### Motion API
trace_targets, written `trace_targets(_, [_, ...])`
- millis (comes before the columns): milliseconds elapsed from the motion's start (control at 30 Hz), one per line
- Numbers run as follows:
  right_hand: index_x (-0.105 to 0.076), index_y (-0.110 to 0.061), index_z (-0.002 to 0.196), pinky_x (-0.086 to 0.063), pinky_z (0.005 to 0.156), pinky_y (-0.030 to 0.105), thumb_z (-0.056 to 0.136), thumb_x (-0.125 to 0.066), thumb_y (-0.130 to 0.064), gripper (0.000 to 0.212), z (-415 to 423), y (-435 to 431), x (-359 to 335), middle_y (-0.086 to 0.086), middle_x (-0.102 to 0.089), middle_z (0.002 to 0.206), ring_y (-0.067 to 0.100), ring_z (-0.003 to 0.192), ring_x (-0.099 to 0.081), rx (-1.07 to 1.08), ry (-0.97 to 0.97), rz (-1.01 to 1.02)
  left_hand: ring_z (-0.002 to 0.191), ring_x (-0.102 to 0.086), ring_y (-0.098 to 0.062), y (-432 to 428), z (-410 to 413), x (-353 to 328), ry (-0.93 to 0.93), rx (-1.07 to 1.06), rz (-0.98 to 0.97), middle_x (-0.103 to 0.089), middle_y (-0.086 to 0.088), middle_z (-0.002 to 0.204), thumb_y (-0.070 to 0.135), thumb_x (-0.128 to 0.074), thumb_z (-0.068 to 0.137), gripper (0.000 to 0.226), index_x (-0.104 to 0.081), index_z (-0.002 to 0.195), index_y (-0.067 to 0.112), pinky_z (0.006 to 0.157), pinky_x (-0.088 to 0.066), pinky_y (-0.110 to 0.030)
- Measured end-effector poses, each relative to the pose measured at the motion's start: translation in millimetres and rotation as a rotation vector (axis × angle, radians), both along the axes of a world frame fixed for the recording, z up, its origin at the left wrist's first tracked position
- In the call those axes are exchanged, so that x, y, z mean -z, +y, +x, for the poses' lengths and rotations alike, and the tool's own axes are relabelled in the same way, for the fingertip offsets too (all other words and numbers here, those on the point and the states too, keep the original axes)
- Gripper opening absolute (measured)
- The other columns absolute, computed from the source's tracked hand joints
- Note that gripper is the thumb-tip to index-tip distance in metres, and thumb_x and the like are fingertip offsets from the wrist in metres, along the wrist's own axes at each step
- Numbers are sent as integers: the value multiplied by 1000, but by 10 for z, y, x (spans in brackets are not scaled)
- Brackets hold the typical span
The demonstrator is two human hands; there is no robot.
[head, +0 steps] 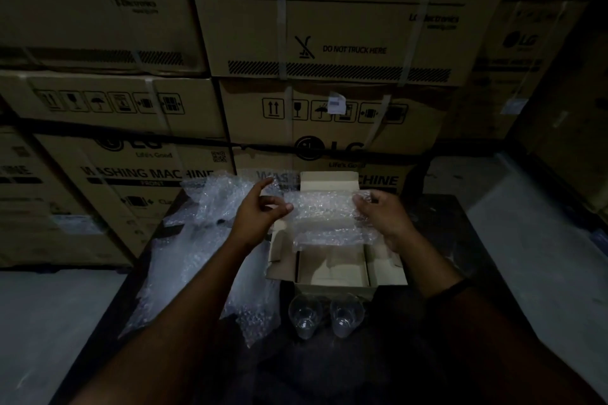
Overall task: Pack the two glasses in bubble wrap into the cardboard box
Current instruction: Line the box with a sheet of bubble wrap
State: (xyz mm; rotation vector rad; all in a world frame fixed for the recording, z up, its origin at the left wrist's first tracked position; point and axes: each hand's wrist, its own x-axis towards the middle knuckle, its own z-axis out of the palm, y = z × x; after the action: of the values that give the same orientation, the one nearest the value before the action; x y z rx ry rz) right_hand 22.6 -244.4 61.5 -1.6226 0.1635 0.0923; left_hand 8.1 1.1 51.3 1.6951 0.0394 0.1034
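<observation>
Both my arms stretched forward over dark table (444,223). My right hand (383,214) pinches right edge of bubble wrap sheet (329,217), held above open cardboard box (334,268). My left hand (260,210) at sheet's left edge, fingers loosely spread, thumb touching it; grip unclear. Two glasses (324,316) bare, side by side, just in front of box. Loose bubble wrap pile (197,250) left.

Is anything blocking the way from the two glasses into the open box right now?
Yes. Both hands, left hand and right hand, hold a bubble wrap sheet stretched over the far part of the cardboard box opening. The near part looks open. The two glasses sit unwrapped just in front of it.
</observation>
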Motion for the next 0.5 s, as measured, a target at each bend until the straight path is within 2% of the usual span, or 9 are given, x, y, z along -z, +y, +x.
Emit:
trace_targets(67, [-56, -1, 122, -53, 52, 23, 91, -62, -13, 34, -5, -1, -32, 10, -64, 83, 14, 64, -61, -8, -8, 9, 94, -65, -17, -33, 20, -18, 40, 30, 17, -66, -11, 98, 11, -77, 78, 71, -42, 138, 25, 77, -54, -28])
trace_targets(133, [-53, -3, 125, -54, 55, 26, 90, -63, -14, 38, -21, 13, -82, 9, -66, 82, 16, 66, -62, -23, -4, 3, 85, -67, -25, -81, 10, -39, 69, 78, 34, -67, -19, 92, 5, -73, 79, 68, -44, 139, 21, 77, -55, -39])
trace_targets(200, [-50, -7, 128, -53, 58, 30, 91, -62, -15, 40, -28, 16, -108, 8, -67, 83, 18, 68, -63, -35, 2, -11, 78, -67, -28, -122, -9, -73, 77, 90, -11, -68, -17, 85, -3, -66, 83, 54, -51, 133, 12, 71, -56, -35])
trace_targets(267, [-47, -13, 134, -53, 56, 29, 92, -62, -17, 46, -28, 2, -117, 9, -69, 87, 16, 67, -64, -44, 14, -18, 78, -66, -28, -123, -17, -118, 90, 45, -81, -69, -17, 93, -5, -60, 87, 38, -59, 123, 6, 65, -57, -28])
trace_targets(333, [-40, -21, 140, -50, 50, 27, 92, -61, -19, 53, -37, -42, -120, 8, -72, 90, 15, 61, -61, -73, 34, 17, 78, -64, -25, -88, 6, -131, 113, -5, -120, -69, -17, 98, -2, -59, 88, 31, -63, 118, 4, 64, -55, -28])
trace_targets(433, [-30, -31, 145, -50, 60, 33, 88, -66, -17, 69, -52, -112, -131, 3, -73, 98, 30, 83, -61, -174, 48, 83, 71, -60, -19, -49, 32, -145, 158, -48, -152, -69, -12, 92, 0, -56, 90, 28, -68, 112, 13, 55, -49, -22])
trace_targets(500, [-30, -30, 145, -51, 63, 35, 83, -71, -13, 76, -55, -114, -144, 6, -72, 104, 30, 88, -63, -227, 41, 82, 67, -58, -16, -54, 37, -172, 165, -63, -145, -68, -9, 90, 1, -54, 91, 30, -68, 108, 21, 52, -46, -20])
